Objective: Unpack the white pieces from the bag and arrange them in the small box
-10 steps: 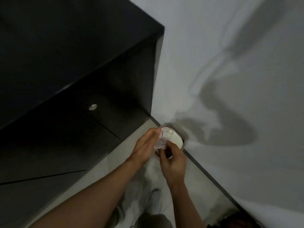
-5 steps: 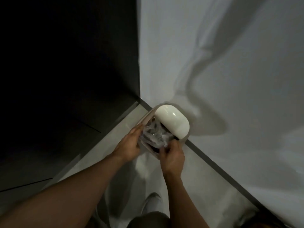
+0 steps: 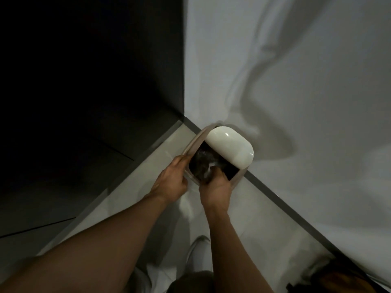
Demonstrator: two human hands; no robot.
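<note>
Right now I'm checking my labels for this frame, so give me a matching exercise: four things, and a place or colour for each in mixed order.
1 lid
2 left hand
3 right hand
4 cabinet

a dark, on the left
b glossy white
c on the rim of the container
d at the opening, on crumpled plastic

Pairs: 1-b, 2-c, 3-d, 4-a

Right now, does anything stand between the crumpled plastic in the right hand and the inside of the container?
Nothing visible does. The white lid is tipped up at the far side, leaving the opening free. The right hand holds the crumpled plastic in it; the left hand touches the rim.
</note>
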